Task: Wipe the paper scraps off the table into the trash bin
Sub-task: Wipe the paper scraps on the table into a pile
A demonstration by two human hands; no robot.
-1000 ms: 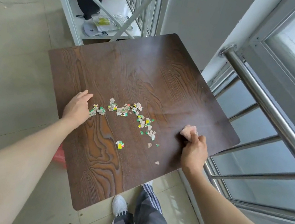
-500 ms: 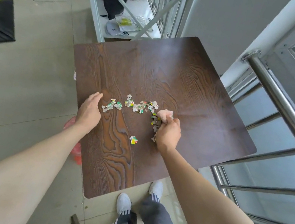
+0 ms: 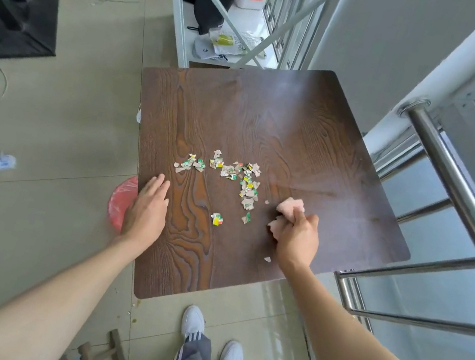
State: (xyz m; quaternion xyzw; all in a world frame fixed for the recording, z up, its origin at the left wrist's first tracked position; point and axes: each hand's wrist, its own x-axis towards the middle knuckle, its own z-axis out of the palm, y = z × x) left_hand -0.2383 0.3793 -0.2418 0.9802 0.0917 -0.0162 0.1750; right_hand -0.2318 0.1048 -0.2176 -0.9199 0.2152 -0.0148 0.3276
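Right hand [image 3: 295, 237] fist-clamped on a pink cloth [image 3: 290, 205] mid-frame, just right of the paper scraps [image 3: 225, 169] — left hand [image 3: 147, 208] flat, fingers spread, on the table [image 3: 303, 121] edge.

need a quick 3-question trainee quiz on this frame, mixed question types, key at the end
1. True or false: the right hand grips a pink cloth.
2. Where does the left hand rest? A) flat at the table's left edge B) on the metal railing C) inside the bin
3. Fill in: the red trash bin shows below the table's ____ edge.

Key: 1 true; 2 A; 3 left. The paper scraps lie between the hands.
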